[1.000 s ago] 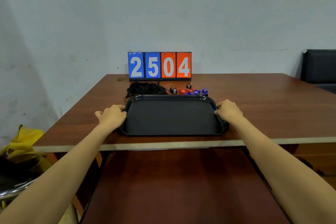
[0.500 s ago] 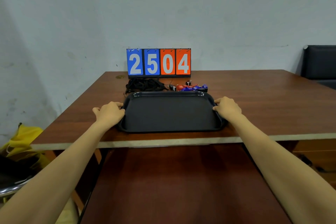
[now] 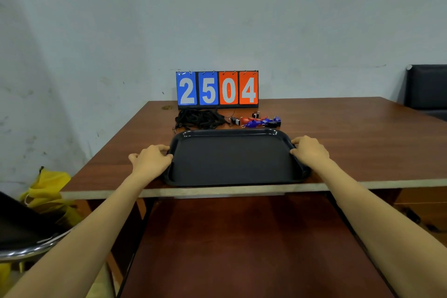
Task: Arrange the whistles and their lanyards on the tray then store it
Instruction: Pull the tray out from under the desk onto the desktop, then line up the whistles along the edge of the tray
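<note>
A dark, bare tray (image 3: 232, 159) lies flat on the brown table near its front edge. My left hand (image 3: 151, 159) grips the tray's left rim and my right hand (image 3: 308, 150) grips its right rim. Just behind the tray lies a tangled heap of black lanyards (image 3: 199, 120). To the right of that heap sits a cluster of whistles (image 3: 258, 121) in blue, red and black, touching one another.
A flip scoreboard (image 3: 217, 89) reading 2504 stands behind the lanyards against the wall. A lower brown shelf (image 3: 242, 244) sits under the table's front edge. A black chair (image 3: 427, 89) is at the far right, a yellow bag (image 3: 50, 193) and a chair at the left.
Both hands stay on the tray's rims. The tray has hardly shifted on the table; the camera view has drifted slightly.
</note>
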{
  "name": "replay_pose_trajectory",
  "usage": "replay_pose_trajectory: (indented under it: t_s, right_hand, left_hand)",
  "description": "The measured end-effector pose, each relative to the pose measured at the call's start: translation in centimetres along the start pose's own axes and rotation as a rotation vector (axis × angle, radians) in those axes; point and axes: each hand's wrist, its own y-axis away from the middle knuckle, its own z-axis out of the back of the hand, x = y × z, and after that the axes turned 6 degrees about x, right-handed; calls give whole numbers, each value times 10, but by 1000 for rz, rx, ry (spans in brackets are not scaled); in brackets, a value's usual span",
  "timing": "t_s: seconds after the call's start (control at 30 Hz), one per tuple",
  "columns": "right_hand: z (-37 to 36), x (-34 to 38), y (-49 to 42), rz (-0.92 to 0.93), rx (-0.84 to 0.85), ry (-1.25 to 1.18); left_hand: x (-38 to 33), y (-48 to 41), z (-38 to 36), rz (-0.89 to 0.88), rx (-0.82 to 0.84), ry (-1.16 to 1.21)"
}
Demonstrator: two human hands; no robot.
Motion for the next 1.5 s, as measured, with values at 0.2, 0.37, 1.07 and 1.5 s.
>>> replay_pose_trajectory:
  t_s: [0.2, 0.37, 1.07, 1.5]
  right_hand:
    - [11, 19, -10, -6, -100, 166]
    - [14, 50, -37, 116, -126, 98]
    - [-11, 80, -171, 512, 83, 239]
    - [-15, 74, -168, 446, 20, 306]
  left_hand:
    - [-20, -28, 14, -97, -43, -166]
    - [-84, -57, -4, -353, 105, -23]
    - [-174, -197, -94, -601, 97, -405]
    - [-176, -202, -92, -627, 185, -479]
